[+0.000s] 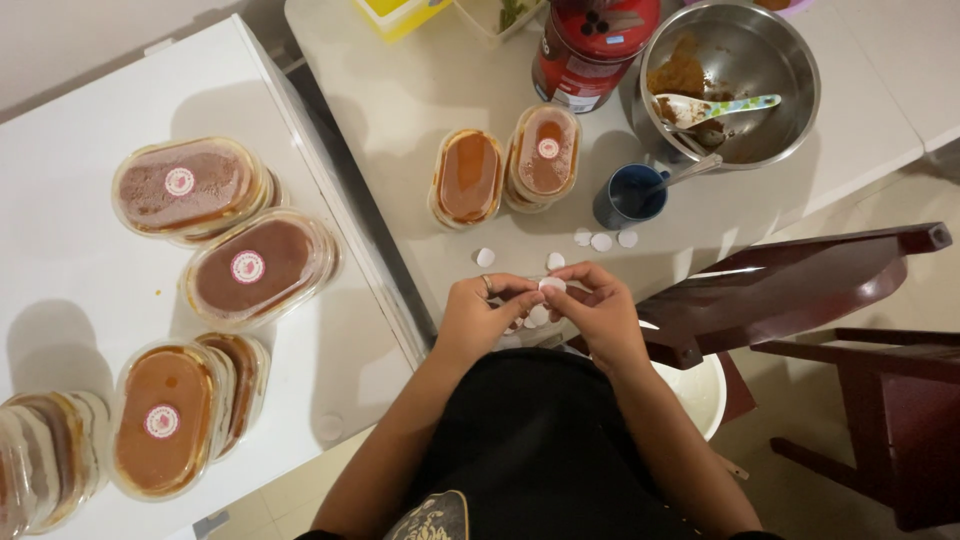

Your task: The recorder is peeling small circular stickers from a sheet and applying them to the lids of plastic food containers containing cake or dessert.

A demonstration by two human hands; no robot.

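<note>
My left hand (480, 310) and my right hand (595, 305) meet at the near edge of the white table (400, 110), both pinching one small round white sticker (552, 285). More loose round stickers (601, 241) lie on the table just beyond my fingers. Past them stand two oval plastic tubs of brown dessert: one without a sticker (467, 176) and one with a round sticker on its lid (545, 152).
A steel bowl (770, 60) with brown mix and a spoon (715, 107), a blue cup (630, 196) and a red canister (592, 45) stand at the back. Several stickered tubs (258, 268) are stacked on the white surface at left. A dark wooden chair (800, 290) is at right.
</note>
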